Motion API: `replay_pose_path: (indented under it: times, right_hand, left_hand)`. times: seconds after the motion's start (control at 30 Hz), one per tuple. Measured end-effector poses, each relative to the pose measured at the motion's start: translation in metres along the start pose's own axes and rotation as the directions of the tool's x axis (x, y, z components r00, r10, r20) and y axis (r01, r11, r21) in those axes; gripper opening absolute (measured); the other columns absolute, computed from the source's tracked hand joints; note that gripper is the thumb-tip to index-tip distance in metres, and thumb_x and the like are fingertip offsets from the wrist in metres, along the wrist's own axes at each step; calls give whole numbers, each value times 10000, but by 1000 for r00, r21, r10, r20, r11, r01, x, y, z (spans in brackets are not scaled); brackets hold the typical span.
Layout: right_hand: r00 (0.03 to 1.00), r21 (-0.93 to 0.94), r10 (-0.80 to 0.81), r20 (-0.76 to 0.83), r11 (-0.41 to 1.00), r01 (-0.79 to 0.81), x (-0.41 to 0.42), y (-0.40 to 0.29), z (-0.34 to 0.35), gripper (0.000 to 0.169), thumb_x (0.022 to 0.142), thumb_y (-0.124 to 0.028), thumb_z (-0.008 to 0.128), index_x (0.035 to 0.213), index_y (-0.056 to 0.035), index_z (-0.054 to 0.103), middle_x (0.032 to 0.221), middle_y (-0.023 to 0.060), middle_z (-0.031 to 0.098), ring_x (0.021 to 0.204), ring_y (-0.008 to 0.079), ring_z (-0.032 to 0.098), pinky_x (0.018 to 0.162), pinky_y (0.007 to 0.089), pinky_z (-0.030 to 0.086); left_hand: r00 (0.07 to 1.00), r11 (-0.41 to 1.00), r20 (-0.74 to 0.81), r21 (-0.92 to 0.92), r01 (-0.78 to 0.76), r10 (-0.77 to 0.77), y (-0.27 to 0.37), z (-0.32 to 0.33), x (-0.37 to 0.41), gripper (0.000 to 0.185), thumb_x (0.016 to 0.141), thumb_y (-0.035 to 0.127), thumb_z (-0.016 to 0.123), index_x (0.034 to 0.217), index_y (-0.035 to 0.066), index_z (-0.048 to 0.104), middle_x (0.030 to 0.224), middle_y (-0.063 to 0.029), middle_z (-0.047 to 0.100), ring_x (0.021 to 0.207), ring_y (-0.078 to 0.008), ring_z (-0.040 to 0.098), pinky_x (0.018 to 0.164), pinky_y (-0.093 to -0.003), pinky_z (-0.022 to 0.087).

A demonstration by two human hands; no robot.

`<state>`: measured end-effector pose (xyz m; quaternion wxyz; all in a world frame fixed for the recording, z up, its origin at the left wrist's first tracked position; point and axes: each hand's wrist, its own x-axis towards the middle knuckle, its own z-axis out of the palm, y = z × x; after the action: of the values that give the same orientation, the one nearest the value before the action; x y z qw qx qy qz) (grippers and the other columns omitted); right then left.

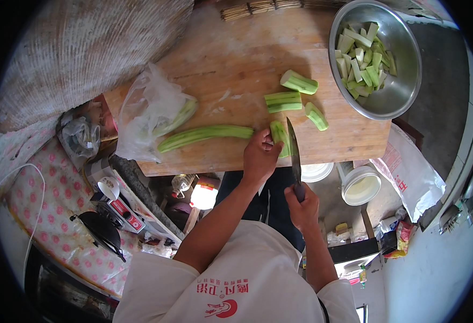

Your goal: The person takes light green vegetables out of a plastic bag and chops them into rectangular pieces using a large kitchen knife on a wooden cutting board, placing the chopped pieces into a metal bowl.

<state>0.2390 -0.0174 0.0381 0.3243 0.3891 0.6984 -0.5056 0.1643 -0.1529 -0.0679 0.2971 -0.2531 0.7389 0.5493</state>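
Note:
My right hand (303,208) grips the handle of a kitchen knife (294,151), its blade pointing away from me over the front of the wooden board (228,60). Just left of the blade lies a peeled green gourd piece (278,137); the fingertips of my left hand (261,155) rest against its left side. A long peeled gourd (208,135) extends leftward from behind my left knuckles. Beyond the knife are three more cut lengths: one thick piece (299,82), one with dark stripes (283,101) and a smaller one (316,116).
At the back right, a steel bowl (414,76) contains several gourd strips (365,60). A clear plastic bag (143,109) with gourd inside lies on the board's left. Below the right edge are a white bucket (361,185) and a white sack (414,173). A wok (99,232) sits at left.

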Motion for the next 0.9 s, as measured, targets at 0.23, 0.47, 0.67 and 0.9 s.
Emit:
replay_pose_path:
  times: [0.23, 0.47, 0.67, 0.9]
  right_hand:
    - [1000, -36, 16, 26, 999, -15, -3, 2, 12, 246, 939, -245, 707, 880, -16, 641, 610, 88, 546, 564, 137, 486, 566, 334, 439]
    - [1000, -81, 15, 26, 997, -13, -10, 0, 15, 252, 945, -243, 695, 868, -12, 631, 617, 115, 562, 553, 174, 502, 562, 363, 445]
    - [999, -75, -33, 17, 997, 34, -11, 5, 15, 262, 946, -240, 691, 851, -9, 612, 620, 153, 556, 535, 242, 496, 557, 391, 443]
    - [998, -106, -38, 56, 993, 43, -9, 0, 9, 273, 955, -239, 679, 843, -6, 591, 627, 160, 547, 539, 254, 484, 558, 395, 436]
  left_hand:
    - [1000, 1000, 12, 24, 3, -3, 4, -12, -3, 297, 898, 130, 751, 1141, -28, 687, 982, -147, 737, 875, -200, 728, 777, -316, 561]
    - [999, 999, -10, -3, -48, 48, -10, -11, 0, 308, 897, 136, 746, 1153, -29, 697, 1015, -152, 746, 902, -213, 731, 805, -310, 560]
    - [999, 1000, 35, 8, 4, -4, 2, -14, -3, 296, 920, 74, 714, 1187, -51, 681, 1023, -117, 745, 951, -154, 705, 842, -293, 558]
    - [1000, 999, 4, 44, -18, 18, -3, -12, -2, 305, 910, 103, 724, 1181, -33, 695, 1015, -124, 750, 935, -174, 719, 825, -298, 559]
